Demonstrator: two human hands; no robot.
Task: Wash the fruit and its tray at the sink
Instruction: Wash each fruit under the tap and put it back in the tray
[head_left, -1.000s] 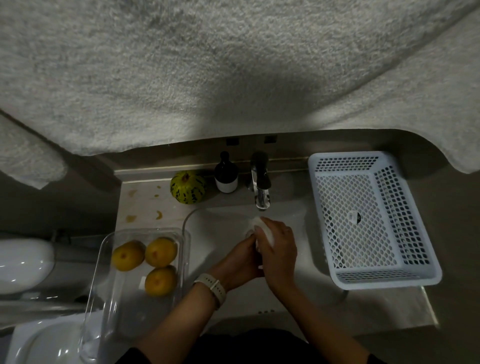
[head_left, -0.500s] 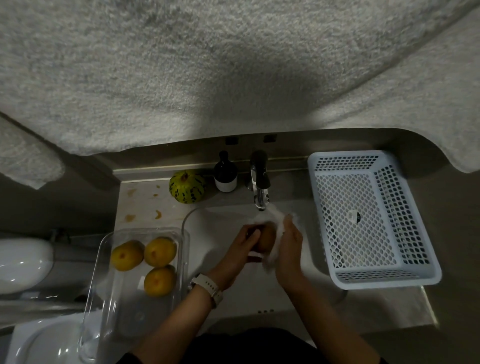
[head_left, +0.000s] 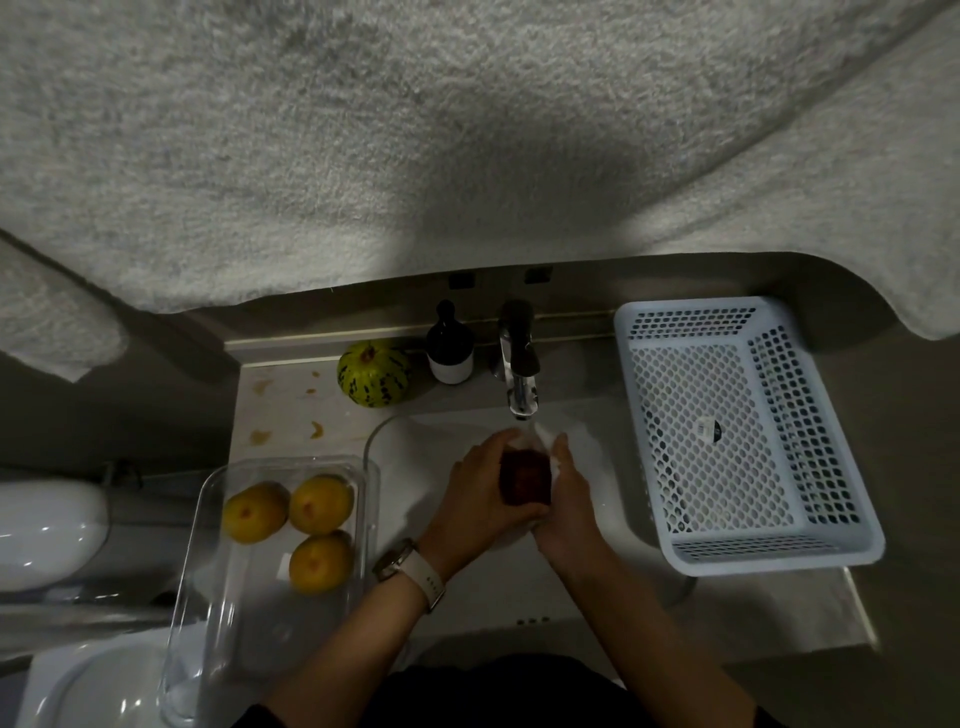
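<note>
We're mid-rinse: left hand (head_left: 480, 493) and right hand (head_left: 566, 506) cup one dark fruit (head_left: 524, 477) under the faucet (head_left: 519, 379) over the sink (head_left: 415, 447); next, likely basket (head_left: 748, 556); three fruits (head_left: 317, 505) wait in the tray (head_left: 208, 587).

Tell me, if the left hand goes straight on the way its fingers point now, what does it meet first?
The left hand already cups the dark fruit, so that comes first. Past it the line probably reaches the faucet spout, though depth is unclear from this view.
</note>
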